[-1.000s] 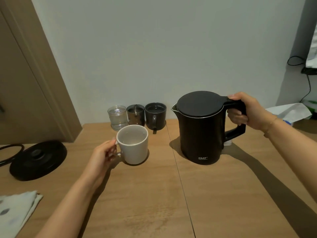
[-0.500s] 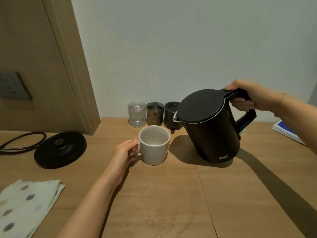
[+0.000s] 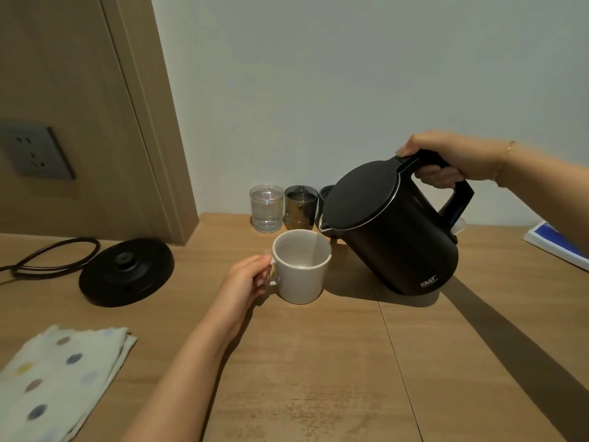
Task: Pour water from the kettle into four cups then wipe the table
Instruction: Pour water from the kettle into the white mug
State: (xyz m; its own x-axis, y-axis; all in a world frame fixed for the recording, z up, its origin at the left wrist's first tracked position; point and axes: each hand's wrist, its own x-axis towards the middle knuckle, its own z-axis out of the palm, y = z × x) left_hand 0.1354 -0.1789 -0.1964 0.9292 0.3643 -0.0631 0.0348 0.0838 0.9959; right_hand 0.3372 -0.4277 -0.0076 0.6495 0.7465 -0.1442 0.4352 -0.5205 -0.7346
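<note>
Tilting matte black kettle (image 3: pixel 392 237), right hand (image 3: pixel 452 161) grip wrapping handle, left hand (image 3: pixel 245 282) pinching white mug (image 3: pixel 301 266) (glossy ceramic)

We observe the right hand (image 3: pixel 452 157) gripping the handle of the black kettle (image 3: pixel 392 228), which is tilted left, its spout over the white mug (image 3: pixel 301 266). A thin stream of water runs into the mug. The left hand (image 3: pixel 245 282) holds the mug's handle; the mug stands on the desk (image 3: pixel 318 362). Far behind, by the wall, stand a clear glass (image 3: pixel 266 207), a dark glass (image 3: pixel 300 207) and a third cup, mostly hidden. The kettle base (image 3: pixel 126 272) lies left; a spotted cloth (image 3: pixel 57 381) lies near left.
</note>
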